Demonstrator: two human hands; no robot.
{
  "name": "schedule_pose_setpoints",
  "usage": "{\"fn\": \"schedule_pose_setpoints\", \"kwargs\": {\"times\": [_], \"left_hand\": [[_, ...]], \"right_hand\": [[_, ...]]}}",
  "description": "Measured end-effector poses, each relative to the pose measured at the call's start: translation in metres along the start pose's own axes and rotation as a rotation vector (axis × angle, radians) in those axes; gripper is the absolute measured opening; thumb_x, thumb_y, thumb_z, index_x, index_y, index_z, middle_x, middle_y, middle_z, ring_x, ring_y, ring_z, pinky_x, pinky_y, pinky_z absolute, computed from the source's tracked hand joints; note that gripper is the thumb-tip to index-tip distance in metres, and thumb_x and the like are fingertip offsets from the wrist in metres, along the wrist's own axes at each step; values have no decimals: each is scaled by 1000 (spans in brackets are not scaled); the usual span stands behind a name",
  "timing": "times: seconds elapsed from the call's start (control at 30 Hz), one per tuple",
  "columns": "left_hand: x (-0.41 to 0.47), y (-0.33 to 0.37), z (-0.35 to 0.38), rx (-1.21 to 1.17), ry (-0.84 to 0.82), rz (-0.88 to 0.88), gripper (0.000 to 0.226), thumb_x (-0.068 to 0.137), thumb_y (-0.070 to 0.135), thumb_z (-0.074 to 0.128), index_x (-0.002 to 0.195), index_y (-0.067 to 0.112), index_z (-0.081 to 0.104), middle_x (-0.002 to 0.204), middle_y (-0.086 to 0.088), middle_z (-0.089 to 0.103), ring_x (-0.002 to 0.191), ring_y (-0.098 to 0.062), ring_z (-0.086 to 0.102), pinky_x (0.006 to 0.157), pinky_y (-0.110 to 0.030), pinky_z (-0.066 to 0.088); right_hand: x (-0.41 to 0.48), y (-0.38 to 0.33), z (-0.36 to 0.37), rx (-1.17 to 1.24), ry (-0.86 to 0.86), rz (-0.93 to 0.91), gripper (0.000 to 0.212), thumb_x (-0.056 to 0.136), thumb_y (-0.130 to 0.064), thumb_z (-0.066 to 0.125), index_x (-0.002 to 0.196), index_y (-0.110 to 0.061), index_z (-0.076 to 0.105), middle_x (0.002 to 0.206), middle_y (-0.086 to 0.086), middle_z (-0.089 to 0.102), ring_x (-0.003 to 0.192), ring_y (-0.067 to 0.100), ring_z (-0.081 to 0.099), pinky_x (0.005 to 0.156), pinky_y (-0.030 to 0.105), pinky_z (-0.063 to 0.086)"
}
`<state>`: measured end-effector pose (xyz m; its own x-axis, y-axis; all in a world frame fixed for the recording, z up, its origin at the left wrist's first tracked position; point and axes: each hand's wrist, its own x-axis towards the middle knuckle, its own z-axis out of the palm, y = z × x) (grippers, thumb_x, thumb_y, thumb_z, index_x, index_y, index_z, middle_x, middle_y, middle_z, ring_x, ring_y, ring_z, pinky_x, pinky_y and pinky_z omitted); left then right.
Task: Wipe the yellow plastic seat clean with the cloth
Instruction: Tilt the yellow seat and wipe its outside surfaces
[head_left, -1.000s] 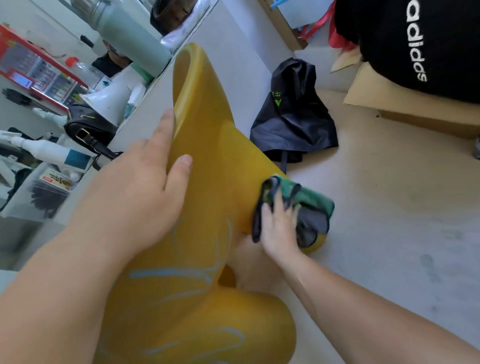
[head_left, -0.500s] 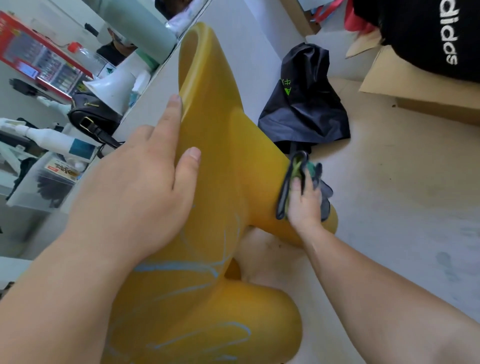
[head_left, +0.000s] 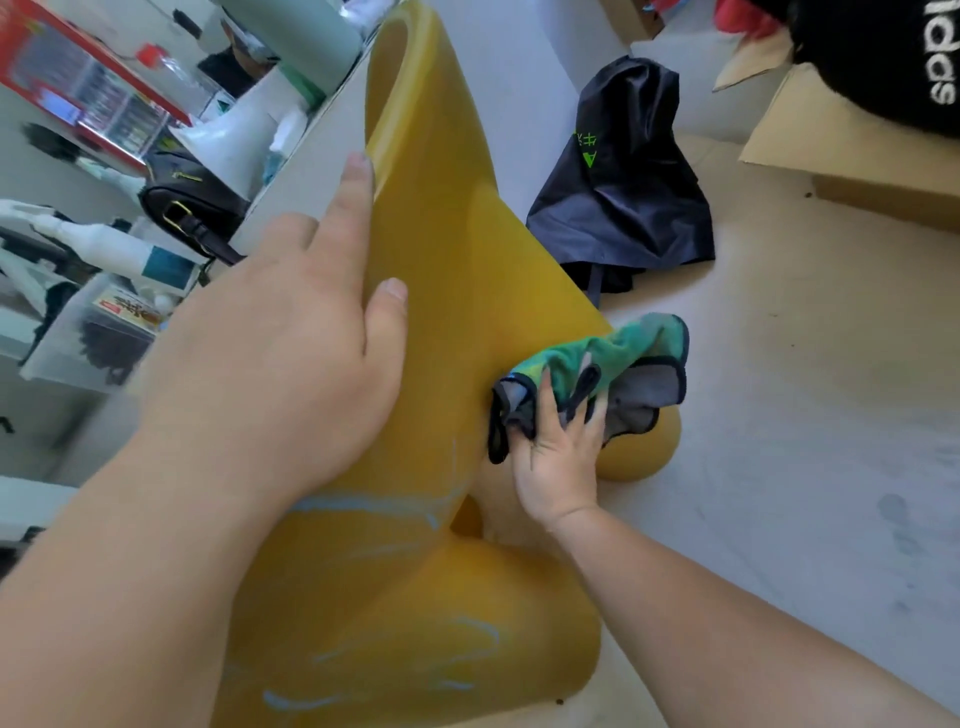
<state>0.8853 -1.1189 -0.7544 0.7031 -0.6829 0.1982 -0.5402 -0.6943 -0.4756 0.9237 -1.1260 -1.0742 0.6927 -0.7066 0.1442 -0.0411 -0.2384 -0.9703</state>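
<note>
The yellow plastic seat (head_left: 457, 270) stands tipped on the floor and fills the middle of the head view, with pale blue scribble marks on its lower part. My left hand (head_left: 291, 364) lies flat against its left side, fingers straight, thumb on the yellow surface. My right hand (head_left: 558, 457) presses a green and grey cloth (head_left: 618, 369) with dark edging against the seat's right leg, fingers spread over it. Part of the cloth hangs loose to the right.
A black jacket (head_left: 628, 176) lies crumpled on the floor behind the seat. Brown cardboard (head_left: 841, 150) and a black bag (head_left: 893, 57) sit at the top right. A white counter (head_left: 306, 161) at left carries a black handbag (head_left: 192, 208), a megaphone and bottles.
My right hand slid the cloth up the seat's leg and back down again, and the cloth has opened out to the right. My left hand stayed on the seat.
</note>
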Motion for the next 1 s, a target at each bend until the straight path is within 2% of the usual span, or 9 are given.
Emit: {"fn": "schedule_pose_setpoints", "kwargs": {"times": [0.17, 0.27, 0.37, 0.5, 0.57, 0.67, 0.73, 0.87, 1.0], "left_hand": [[0, -2, -2, -39, -23, -1, 68, 96, 48, 28, 156, 37, 0, 115, 0, 44, 105, -31, 50, 70, -37, 29], [-1, -2, -3, -75, -26, -5, 67, 96, 46, 30, 156, 39, 0, 127, -3, 46, 114, -31, 48, 72, -36, 28], [0, -2, -1, -52, -6, 8, 66, 98, 44, 30, 156, 38, -1, 126, -5, 46, 110, -33, 50, 71, -36, 28], [0, -4, 2, -22, 29, 13, 67, 97, 43, 30, 156, 36, -1, 116, -7, 46, 95, -33, 50, 65, -38, 30], [-1, -2, 3, -24, 49, 8, 67, 97, 43, 31, 157, 35, 1, 111, -7, 44, 92, -34, 49, 66, -38, 31], [1, 3, 4, -28, 26, -27, 69, 96, 41, 33, 157, 35, 2, 107, -5, 40, 90, -34, 46, 67, -39, 32], [2, 4, 3, 4, 11, -35, 69, 95, 41, 33, 157, 36, 2, 113, -8, 44, 92, -37, 49, 65, -38, 30], [0, 5, -1, -30, -28, -60, 66, 96, 41, 27, 157, 37, 4, 116, -7, 47, 95, -37, 50, 67, -39, 32], [0, 3, -4, -175, -50, -57, 67, 92, 42, 27, 156, 41, 6, 109, -1, 47, 97, -23, 45, 73, -36, 30]], "right_hand": [[-3, 75, -8, 85, -125, 403, 79, 96, -55, 31, 160, -13, 13, 167, 22, 2, 152, 43, -2, 125, 49, 3], [6, 63, -14, 159, -103, 526, 67, 106, -36, 36, 160, -9, 8, 165, 26, 3, 152, 43, -3, 124, 50, 4], [12, 10, -13, 174, -40, 402, 76, 96, -46, 30, 160, -8, 11, 165, 26, -4, 152, 40, -12, 124, 48, -2], [24, -51, -13, 182, 120, 60, 71, 97, -55, 28, 160, -24, 13, 161, -8, -21, 153, 34, -17, 124, 44, -6], [34, -56, -16, 218, 189, -44, 60, 99, -50, 30, 156, -36, 16, 163, -11, -6, 154, 36, -5, 124, 45, -2], [48, -28, -18, 232, 232, -31, 57, 99, -46, 35, 154, -29, 36, 163, 10, 27, 151, 39, 18, 120, 45, 13], [57, 6, -20, 251, 252, 149, 60, 99, -46, 34, 150, -16, 45, 157, 24, 36, 146, 43, 29, 120, 49, 22], [62, 73, -30, 327, 54, 785, 55, 108, -48, 20, 158, -26, 25, 166, 13, 20, 151, 40, 17, 123, 50, 12], [56, 42, -30, 332, 62, 743, 52, 108, -45, 21, 158, -30, 25, 165, 15, 23, 151, 39, 15, 123, 50, 10]]}}
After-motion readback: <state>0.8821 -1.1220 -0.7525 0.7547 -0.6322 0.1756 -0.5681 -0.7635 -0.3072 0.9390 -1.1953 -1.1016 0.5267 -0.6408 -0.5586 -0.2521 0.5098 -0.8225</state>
